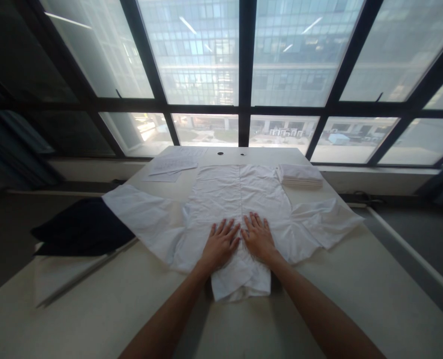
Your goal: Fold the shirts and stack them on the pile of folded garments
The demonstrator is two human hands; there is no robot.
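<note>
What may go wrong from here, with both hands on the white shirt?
If the left hand and right hand drag, the shirt could wrinkle more. The right-side sleeve reaches the edge of the table and might slip over. The left-side sleeve meets the dark cloth; pulling it may disturb that cloth.

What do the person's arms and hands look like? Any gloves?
The left hand and right hand are bare, without gloves; no rings show. The forearms have no sleeves, watch or bracelet in view. Small markings can't be made out.
</note>
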